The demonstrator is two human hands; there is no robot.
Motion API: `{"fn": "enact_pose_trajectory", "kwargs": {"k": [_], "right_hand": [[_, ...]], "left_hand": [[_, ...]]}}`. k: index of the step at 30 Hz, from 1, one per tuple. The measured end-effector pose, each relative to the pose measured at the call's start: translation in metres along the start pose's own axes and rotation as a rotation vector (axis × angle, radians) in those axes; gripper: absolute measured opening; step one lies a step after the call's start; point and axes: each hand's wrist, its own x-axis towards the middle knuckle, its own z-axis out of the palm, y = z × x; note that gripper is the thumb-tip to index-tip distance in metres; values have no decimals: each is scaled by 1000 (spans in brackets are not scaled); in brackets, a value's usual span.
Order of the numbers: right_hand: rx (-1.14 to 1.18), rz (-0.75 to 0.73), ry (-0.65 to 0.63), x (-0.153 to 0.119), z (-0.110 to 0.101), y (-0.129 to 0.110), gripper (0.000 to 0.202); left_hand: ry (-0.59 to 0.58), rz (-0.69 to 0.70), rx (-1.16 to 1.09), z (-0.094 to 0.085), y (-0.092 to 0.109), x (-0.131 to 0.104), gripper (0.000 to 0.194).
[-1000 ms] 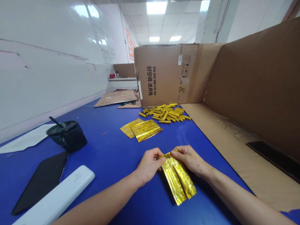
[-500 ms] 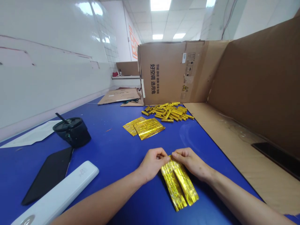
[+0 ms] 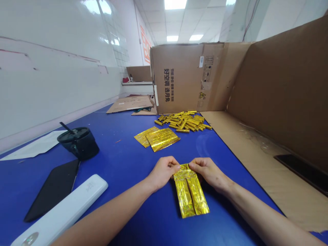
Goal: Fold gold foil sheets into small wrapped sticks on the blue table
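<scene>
A folded sheet of shiny gold foil paper (image 3: 190, 191) is held just above the blue table, with a slit running down its lower middle. My left hand (image 3: 165, 172) is closed, pinching its upper left corner between thumb and fingers. At the upper right corner, my right hand (image 3: 208, 172) pinches it the same way. Beyond the hands lie two flat gold foil sheets (image 3: 164, 138), one partly over the other. Farther back is a heap of small rolled gold pieces (image 3: 186, 121).
On the left stand a dark lidded cup (image 3: 79, 143) with a straw, a black flat device (image 3: 53, 189) and a long white appliance (image 3: 64, 208). A large cardboard box (image 3: 189, 78) walls off the back, and more cardboard (image 3: 282, 85) rises at the right of the blue table (image 3: 123, 164).
Both hands have spread slightly apart at the foil's top edge. The foil has turned to lie straighter, and its lower end has shifted left and upward.
</scene>
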Motion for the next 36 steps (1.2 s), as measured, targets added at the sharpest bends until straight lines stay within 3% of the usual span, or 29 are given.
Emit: {"fn": "enact_pose_trajectory", "kwargs": {"k": [8, 16, 22, 27, 31, 36], "right_hand": [[-532, -73, 296, 13, -5, 14, 20], [-894, -104, 364, 12, 1, 12, 17], [-1002, -111, 367, 15, 2, 16, 12], [-1033, -119, 357, 17, 1, 18, 11], [-1036, -108, 359, 18, 2, 18, 10], [-1019, -94, 363, 19, 2, 17, 9]], "left_hand": [[133, 101, 373, 4, -7, 14, 12], [140, 162, 734, 10, -6, 10, 15], [146, 258, 902, 13, -3, 4, 12], [40, 409, 1075, 20, 1, -5, 17], [-13, 465, 1138, 23, 8, -12, 34], [-95, 507, 1203, 24, 10, -17, 21]]}}
